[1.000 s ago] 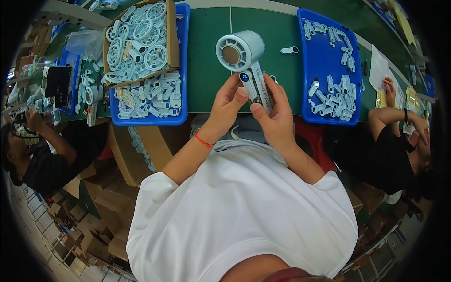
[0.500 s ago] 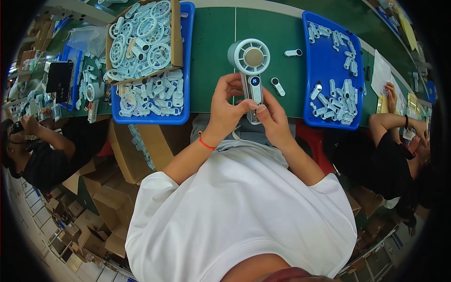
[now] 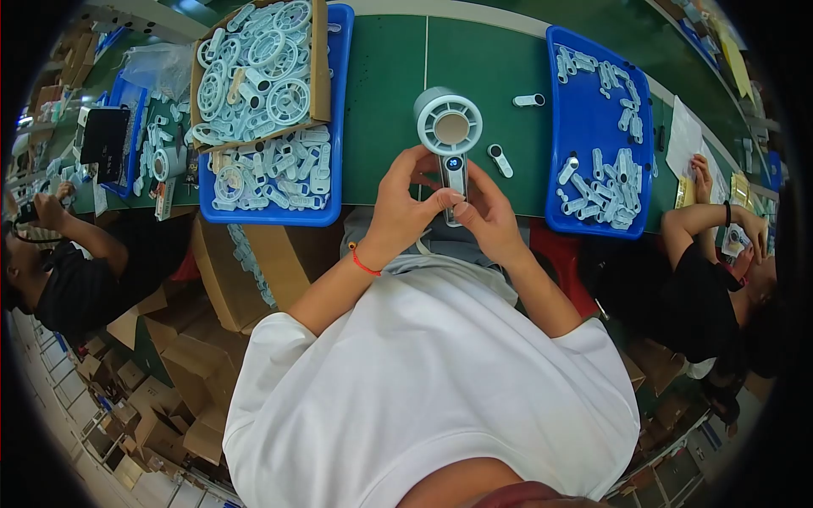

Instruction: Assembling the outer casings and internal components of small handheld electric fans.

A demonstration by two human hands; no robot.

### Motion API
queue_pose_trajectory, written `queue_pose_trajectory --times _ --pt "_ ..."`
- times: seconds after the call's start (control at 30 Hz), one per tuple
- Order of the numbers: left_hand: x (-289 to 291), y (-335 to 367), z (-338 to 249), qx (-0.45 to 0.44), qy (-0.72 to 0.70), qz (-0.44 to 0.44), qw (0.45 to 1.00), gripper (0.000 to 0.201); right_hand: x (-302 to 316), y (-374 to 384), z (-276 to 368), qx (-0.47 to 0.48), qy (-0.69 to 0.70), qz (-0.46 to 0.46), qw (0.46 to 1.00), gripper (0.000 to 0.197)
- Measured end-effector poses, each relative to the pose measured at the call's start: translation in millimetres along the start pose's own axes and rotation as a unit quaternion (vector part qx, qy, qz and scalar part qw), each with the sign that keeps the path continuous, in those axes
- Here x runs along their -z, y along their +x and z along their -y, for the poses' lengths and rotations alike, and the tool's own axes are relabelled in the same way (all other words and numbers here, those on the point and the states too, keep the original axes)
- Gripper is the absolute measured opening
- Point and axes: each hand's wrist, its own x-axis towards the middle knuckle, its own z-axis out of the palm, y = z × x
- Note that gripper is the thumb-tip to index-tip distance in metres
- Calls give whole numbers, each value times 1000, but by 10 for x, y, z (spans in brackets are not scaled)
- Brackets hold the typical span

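A pale blue-white handheld fan (image 3: 450, 127) is held upright between my two hands at the table's near edge. Its round head has a ring of openings and a tan centre disc, and a small display is lit on the handle. My left hand (image 3: 410, 203) grips the handle from the left. From the right, the fingers of my right hand (image 3: 490, 215) wrap round it, with both thumbs on the handle's front. Two small pale handle covers with black ovals lie on the green table: one cover (image 3: 500, 161) near my right hand, another cover (image 3: 528, 100) farther back.
At the left, a cardboard box (image 3: 319, 63) of fan rings sits on a blue tray (image 3: 337, 102) holding more pale parts. Another blue tray (image 3: 584, 118) with several small parts stands at the right. Co-workers (image 3: 102, 262) sit on both sides; cardboard boxes (image 3: 224, 271) stand below the table's left part.
The fan has tipped and come slightly lower and nearer to me, with its head turned a little. Both hands keep their hold on the handle.
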Motion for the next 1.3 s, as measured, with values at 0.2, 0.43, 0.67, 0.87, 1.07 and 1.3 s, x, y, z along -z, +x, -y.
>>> queue_pose_trajectory --times 0.2,0.43,0.67,0.87,1.07,1.3 --pt "15 9 54 17 -24 7 1000 54 -1 -5 -47 -20 28 3 999 68" --pt "-26 106 45 121 -132 -4 984 38 -45 50 105 140 -395 -54 906 52" --pt "62 402 -73 34 85 -66 994 55 196 228 322 185 -619 -205 735 31" --pt "20 735 -74 10 85 -60 995 59 398 172 82 163 -559 -124 803 29" --pt "-219 2208 74 -92 217 -124 964 54 306 160 -87 221 -532 -111 810 26" --pt "-399 3686 71 -29 329 -189 925 33 293 211 -155 234 -544 -109 799 29"
